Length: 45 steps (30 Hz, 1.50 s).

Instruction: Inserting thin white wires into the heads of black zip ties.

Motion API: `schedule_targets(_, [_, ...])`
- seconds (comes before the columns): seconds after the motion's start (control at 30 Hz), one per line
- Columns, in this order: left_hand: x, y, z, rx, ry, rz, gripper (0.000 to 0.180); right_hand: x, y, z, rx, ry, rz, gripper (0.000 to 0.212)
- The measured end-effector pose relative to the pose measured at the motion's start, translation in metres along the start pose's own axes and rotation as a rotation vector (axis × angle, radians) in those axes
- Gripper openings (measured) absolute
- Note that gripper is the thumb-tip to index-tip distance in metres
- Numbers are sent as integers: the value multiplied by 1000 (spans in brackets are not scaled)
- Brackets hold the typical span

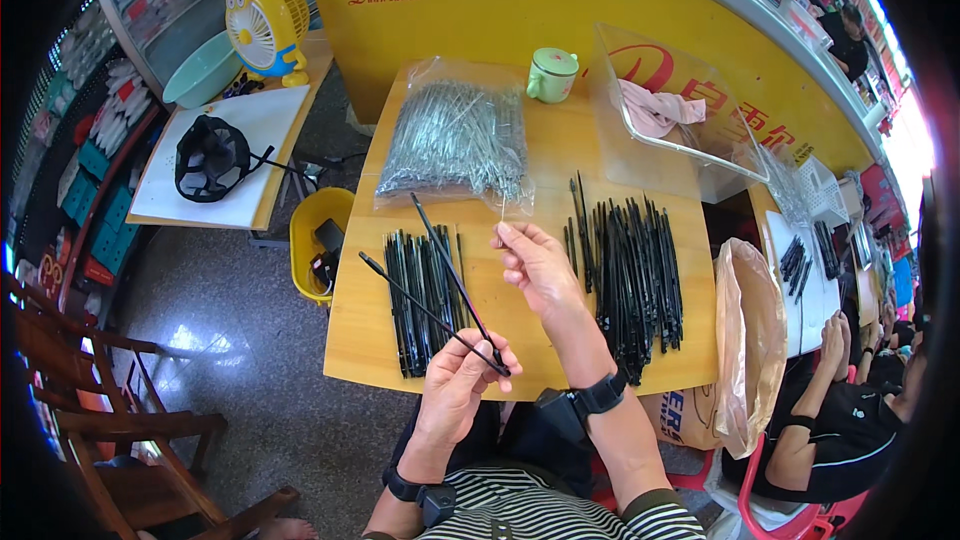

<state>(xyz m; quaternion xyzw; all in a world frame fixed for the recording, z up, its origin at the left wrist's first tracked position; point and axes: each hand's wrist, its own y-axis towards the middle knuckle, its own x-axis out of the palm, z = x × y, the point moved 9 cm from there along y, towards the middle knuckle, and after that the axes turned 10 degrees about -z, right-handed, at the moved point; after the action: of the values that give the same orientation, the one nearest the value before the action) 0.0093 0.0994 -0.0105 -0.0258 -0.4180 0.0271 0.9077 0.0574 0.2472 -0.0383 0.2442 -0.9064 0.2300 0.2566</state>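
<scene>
My left hand (465,380) is closed near the table's front edge on two slim black rods (425,305), whose lower ends meet in my fingers and whose tips spread apart in a V. My right hand (538,265) pinches a thin silvery wire piece (504,212) just below a clear plastic bag (455,135) full of such pieces. A row of black rods (408,310) lies on the table behind and left of my left hand. Right of my right forearm lies a bigger pile of black rods (640,280).
On the wooden table (540,360) stand a green lidded mug (552,75) and a clear bin (680,155) holding a pink cloth. A brown bag (748,340) hangs at the right edge. A yellow bucket (312,240) stands left. Another person (830,430) sits at right.
</scene>
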Motion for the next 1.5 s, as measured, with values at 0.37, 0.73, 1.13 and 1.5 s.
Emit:
schedule_targets(0.37, [-1, -5, 1, -9, 46, 27, 13, 19, -33, 14, 149, -12, -170, 9])
schedule_targets(0.73, [-3, -19, 3, 0, 79, 16, 15, 21, -63, 28, 234, 4, -226, 8])
schedule_targets(1.13, [-1, -21, -1, 2, 83, 31, 11, 8, -74, 34, 159, -181, -237, 16])
schedule_targets(1.5, [17, -20, -25, -76, 70, -58, 14, 1, -90, 12, 13, -535, -170, 17])
